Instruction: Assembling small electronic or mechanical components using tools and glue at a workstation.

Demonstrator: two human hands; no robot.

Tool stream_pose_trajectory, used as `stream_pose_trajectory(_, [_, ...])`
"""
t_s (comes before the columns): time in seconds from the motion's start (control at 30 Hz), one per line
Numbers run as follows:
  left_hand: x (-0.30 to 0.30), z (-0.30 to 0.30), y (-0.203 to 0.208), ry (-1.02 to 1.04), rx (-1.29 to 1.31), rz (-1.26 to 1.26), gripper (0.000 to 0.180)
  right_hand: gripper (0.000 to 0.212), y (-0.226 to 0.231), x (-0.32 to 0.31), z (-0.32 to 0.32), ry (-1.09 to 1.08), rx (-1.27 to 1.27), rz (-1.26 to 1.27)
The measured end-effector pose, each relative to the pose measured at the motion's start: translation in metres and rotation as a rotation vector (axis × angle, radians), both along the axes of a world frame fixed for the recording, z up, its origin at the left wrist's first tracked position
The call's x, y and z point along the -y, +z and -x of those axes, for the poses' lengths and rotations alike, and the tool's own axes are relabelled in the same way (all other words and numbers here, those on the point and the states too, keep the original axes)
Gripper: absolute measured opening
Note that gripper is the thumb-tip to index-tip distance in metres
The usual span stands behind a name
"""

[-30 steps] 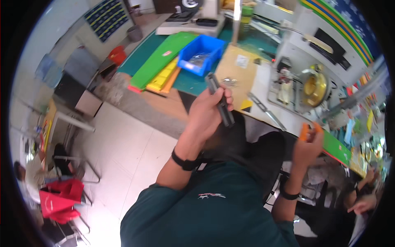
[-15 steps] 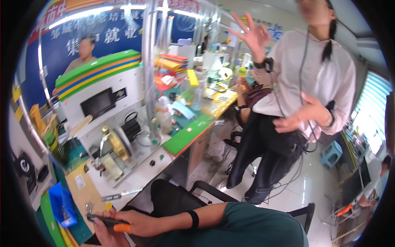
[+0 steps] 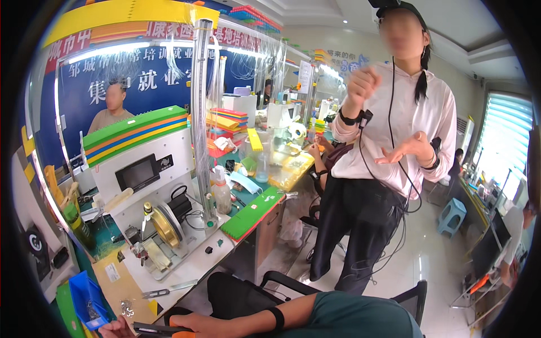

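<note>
At the lower edge, my right hand (image 3: 205, 325) is closed round a dark tool with orange handles (image 3: 151, 328), its dark end pointing left. The lower part of the tool is cut off by the frame. Close to that end, the fingers of my left hand (image 3: 116, 328) are bent together; what they pinch cannot be made out. Just beyond the hands lie small shiny metal pieces (image 3: 127, 307) on a brown cardboard sheet (image 3: 110, 284). A blue bin (image 3: 85, 288) with more metal bits stands to their left. A grey knife-like tool (image 3: 169, 289) rests on the table beyond my right hand.
A white machine (image 3: 169, 152) with a brass wheel (image 3: 164, 228) stands on the table, coloured foam sheets (image 3: 135, 135) stacked on top. A clear post (image 3: 200, 112) rises beside it. At right stands a person (image 3: 394, 124) with raised hands; a blue stool (image 3: 452, 217) is farther back.
The view has shifted, so my hands and the tool sit lower in the picture. The standing person's raised hand has gone from spread fingers to a closed shape.
</note>
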State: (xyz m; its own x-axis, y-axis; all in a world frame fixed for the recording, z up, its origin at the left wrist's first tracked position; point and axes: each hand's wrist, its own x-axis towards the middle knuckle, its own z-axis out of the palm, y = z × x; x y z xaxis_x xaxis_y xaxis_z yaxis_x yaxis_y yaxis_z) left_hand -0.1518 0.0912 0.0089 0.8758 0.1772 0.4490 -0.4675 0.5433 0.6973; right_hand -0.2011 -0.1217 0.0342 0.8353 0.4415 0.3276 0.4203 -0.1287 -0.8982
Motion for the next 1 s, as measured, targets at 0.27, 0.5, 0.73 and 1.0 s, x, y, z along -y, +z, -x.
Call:
stream_pose_trajectory(0.27, [-0.004, 0.023, 0.036, 0.182, -0.149, -0.274, 0.051, 0.028, 0.012, -0.003, -0.003, -0.053, 0.015, -0.12])
stream_pose_trajectory(0.5, [0.006, 0.036, 0.042, -0.048, -0.062, -0.265, 0.065, 0.026, 0.02, -0.008, -0.007, -0.054, 0.046, -0.152])
stream_pose_trajectory(0.73, [0.01, 0.047, 0.035, -0.257, -0.101, -0.462, 0.054, 0.033, 0.022, -0.014, -0.006, -0.023, 0.096, -0.244])
stream_pose_trajectory(1.0, [0.029, 0.054, 0.047, -0.266, 0.006, -0.29, 0.055, 0.038, 0.03, -0.013, 0.002, 0.022, 0.057, -0.251])
